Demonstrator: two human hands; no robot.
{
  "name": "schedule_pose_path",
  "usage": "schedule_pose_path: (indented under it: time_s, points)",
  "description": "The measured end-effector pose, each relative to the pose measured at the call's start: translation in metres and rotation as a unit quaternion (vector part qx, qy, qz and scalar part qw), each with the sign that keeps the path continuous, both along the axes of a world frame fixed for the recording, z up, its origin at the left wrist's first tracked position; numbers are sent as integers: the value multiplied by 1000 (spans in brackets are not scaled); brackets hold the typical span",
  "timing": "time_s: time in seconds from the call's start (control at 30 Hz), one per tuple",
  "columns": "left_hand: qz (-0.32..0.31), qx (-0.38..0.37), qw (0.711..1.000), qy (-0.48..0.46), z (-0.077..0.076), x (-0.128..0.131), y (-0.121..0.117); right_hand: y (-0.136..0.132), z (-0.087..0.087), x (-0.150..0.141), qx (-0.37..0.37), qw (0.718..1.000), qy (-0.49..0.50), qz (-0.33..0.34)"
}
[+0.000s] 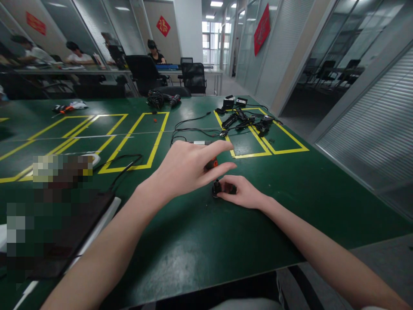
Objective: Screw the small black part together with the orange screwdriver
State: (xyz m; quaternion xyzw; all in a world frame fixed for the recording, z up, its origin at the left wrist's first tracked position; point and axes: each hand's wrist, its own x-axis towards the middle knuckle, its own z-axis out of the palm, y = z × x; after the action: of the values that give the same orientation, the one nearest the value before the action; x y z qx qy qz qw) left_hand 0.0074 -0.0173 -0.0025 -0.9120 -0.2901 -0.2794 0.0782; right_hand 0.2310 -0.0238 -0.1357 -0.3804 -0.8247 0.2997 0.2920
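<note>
My right hand (pixel 243 191) is closed around a small black part (pixel 216 189) at the table top. The part has a round base and a short upright stub; its exact kind cannot be made out. Above and to the left of it, my left hand (pixel 196 165) hovers with thumb and forefinger spread apart and nothing visible between their tips. Partly hidden behind that hand is a black and orange object (pixel 212 164). A white and dark piece (pixel 200 142) shows just beyond the knuckles.
Black cables and small devices (pixel 243 120) lie in a heap at the far right, over yellow tape outlines (pixel 251 155) on the green table (pixel 180 258). A coiled cable (pixel 155 99) and a drill-like tool (pixel 174 100) lie farther back. A dark flat device (pixel 74 228) lies at left.
</note>
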Motion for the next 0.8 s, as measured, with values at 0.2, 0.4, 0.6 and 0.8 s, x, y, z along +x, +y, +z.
schedule_pose_path:
  time_s: [0.2,0.4,0.6,0.8]
  points:
    - [4,-33,998,51,9,-2,-6,1,0,0,5,1000,-12,-7]
    - [26,-28,997,60,9,-1,-7,1,0,0,3,1000,-12,-5]
    - [6,-56,996,68,11,-2,-7,1,2,0,2,1000,-13,-3]
    - [-7,-67,996,51,9,-2,-5,2,0,1,1,1000,-12,-4]
